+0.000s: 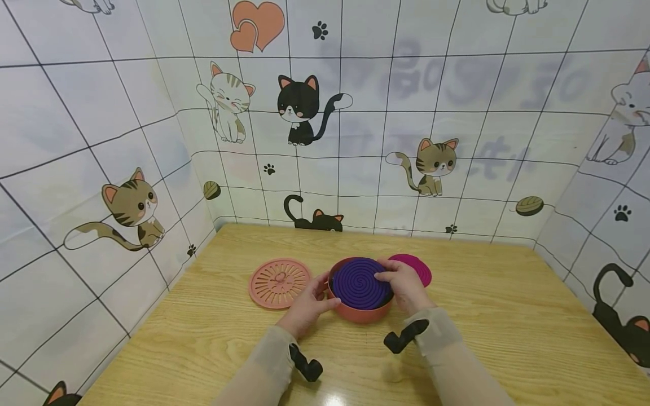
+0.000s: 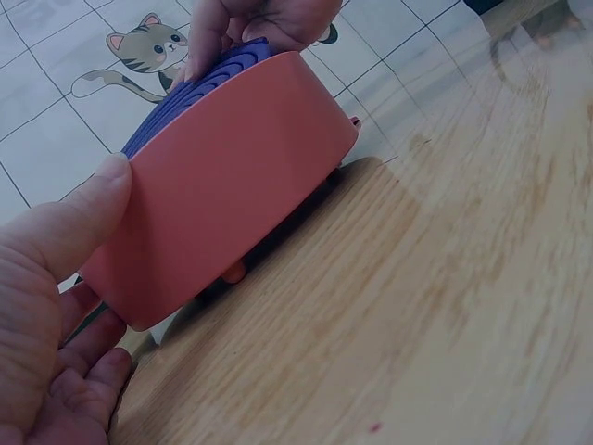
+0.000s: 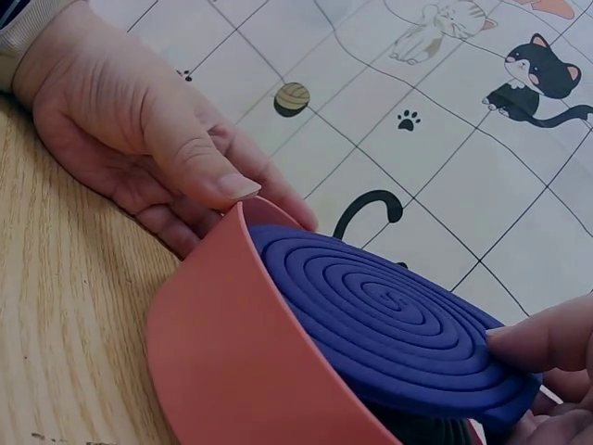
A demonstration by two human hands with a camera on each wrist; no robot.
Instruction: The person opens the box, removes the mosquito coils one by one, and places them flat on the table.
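One purple spiral disc (image 1: 359, 283) sits tilted in the mouth of a round coral bowl (image 1: 361, 314) on a wood-grain table (image 1: 508, 316), its left edge tucked inside the rim and its right edge raised. A person's right hand (image 1: 403, 282) pinches that raised edge, thumb on top and fingers beneath, while the left hand (image 1: 307, 307) grips the bowl from the opposite side, its thumb at the rim and its fingers against the outer wall. Beneath the purple disc, in the right wrist view, a dark ridged piece (image 3: 426, 428) shows partly inside the bowl; the rest of it is hidden. A small foot (image 2: 233, 271) is visible under the bowl from the left wrist. Just beyond the right hand, a magenta disc (image 1: 417, 266) lies on the table, partly covered by the hand. To the left of the bowl, near the left hand, a salmon-pink slotted lid (image 1: 269, 290) lies flat, a raised figure at its centre. Pale sleeves (image 1: 264, 361) cover both forearms, with a curved black fitting (image 1: 307, 365) at each wrist. Behind the table rises a white wall covering (image 1: 365, 169) with dark grid lines, printed cats, paw prints, yarn balls and orange hearts.
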